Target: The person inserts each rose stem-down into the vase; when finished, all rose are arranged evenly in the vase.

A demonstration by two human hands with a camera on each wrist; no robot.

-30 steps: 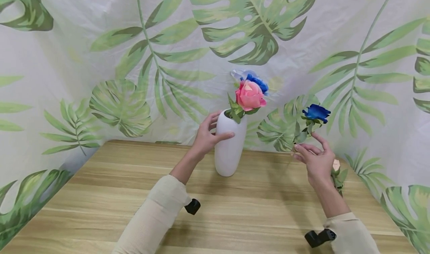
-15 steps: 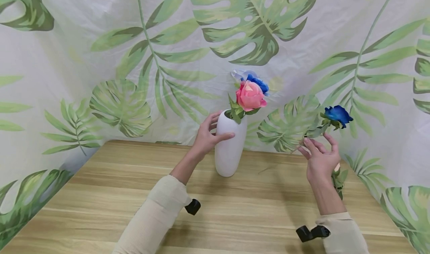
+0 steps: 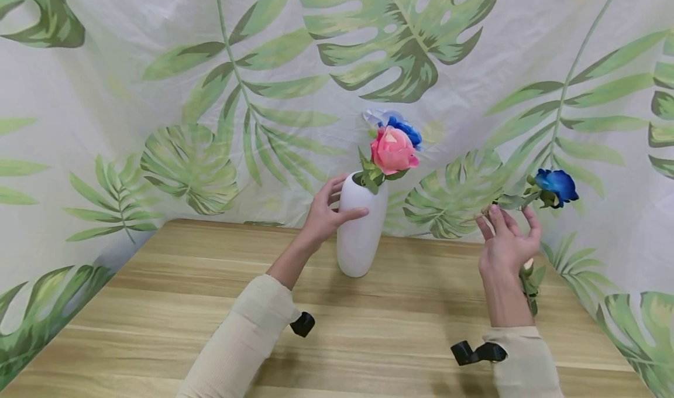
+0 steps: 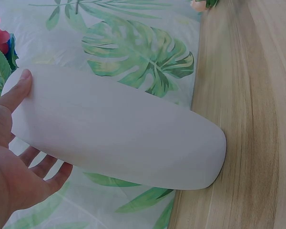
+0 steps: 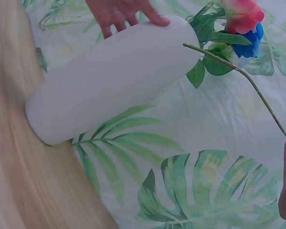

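A white vase (image 3: 362,234) stands on the wooden table near its back edge. My left hand (image 3: 327,212) grips it below the mouth, thumb on the front and fingers behind. A pink rose (image 3: 394,150), a blue rose (image 3: 406,133) and a whitish bloom (image 3: 375,117) stick out of the mouth, leaning right. To the right, my right hand (image 3: 508,247) pinches the stem of another blue rose (image 3: 558,187), held above the table. That rose lies almost level, bloom pointing right. In the right wrist view its bare stem (image 5: 238,69) reaches toward the vase's mouth, overlapping the rim.
Behind my right wrist, a pale rose with green leaves (image 3: 529,287) lies at the table's right side, partly hidden. A leaf-patterned cloth (image 3: 263,123) hangs right behind the wooden table (image 3: 174,304). Black camera mounts (image 3: 476,353) jut inward from both sleeves.
The blue rose in my right hand has tipped from nearly upright to almost level, its bloom swinging right and the hand turning with it. My left hand and the vase stay put.
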